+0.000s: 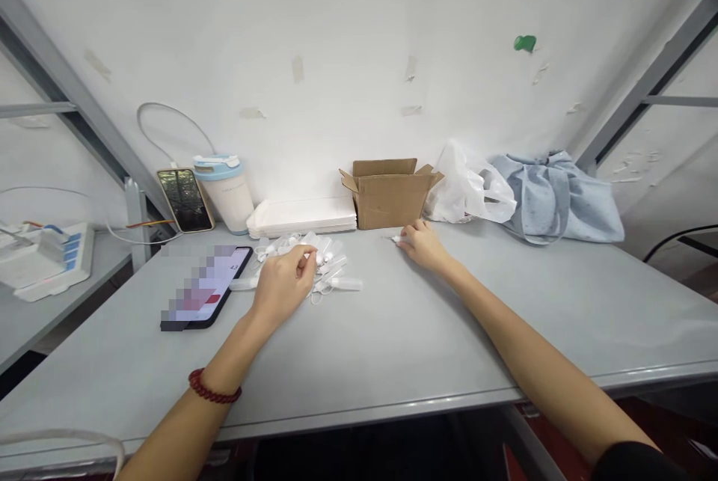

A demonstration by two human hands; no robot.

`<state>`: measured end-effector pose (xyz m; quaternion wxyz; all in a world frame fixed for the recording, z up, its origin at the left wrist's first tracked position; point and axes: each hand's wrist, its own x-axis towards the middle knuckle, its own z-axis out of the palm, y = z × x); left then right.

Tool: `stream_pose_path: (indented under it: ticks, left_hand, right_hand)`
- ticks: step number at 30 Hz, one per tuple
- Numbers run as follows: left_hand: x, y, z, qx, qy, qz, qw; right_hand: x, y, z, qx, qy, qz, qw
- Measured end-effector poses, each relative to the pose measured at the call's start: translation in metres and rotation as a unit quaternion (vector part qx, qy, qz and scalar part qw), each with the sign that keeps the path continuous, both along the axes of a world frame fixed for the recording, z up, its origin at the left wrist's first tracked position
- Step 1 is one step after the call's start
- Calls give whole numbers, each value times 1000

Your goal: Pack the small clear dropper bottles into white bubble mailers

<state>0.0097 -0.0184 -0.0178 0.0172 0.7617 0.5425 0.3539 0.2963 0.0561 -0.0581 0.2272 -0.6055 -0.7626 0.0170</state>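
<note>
A pile of small translucent plastic tubes (346, 284), some with thin white loops, lies on the grey table (359, 354). My left hand (283, 283) is over the pile's near side, fingers curled into a pinch. Whatever it may hold is hidden. Further right, my right hand (425, 245) rests close to the tabletop in front of the cardboard box (391, 200). Its fingertips pinch a small white piece with a thin tip (394, 239), which points left. That piece is too small to name.
Left of the pile lies a phone (210, 294) with a lit screen. Behind stand another phone (186, 200), a tumbler (227, 193) and a stack of white paper (303, 216). A white plastic bag (468, 185) and a blue cloth bag (561, 197) sit at the back right.
</note>
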Motion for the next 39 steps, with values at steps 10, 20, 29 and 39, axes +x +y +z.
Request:
stream_pose_path:
  ticks: [10,20,29,39]
  left_hand:
    - [12,-6,-2,-109,-31,-90,989]
    - [13,-9,3,-173,-101,-123,972]
    - [13,-5,8,-299,-233,-141,914]
    - [13,-5,11,-361,-321,-165,860]
  right_hand:
    - [-49,-49,42,-40,199,145,969]
    - [-70,-71,43,21,179,240,954]
    - [-69,-66,33,40,157,262,951]
    - [-74,-71,33,41,169,290,941]
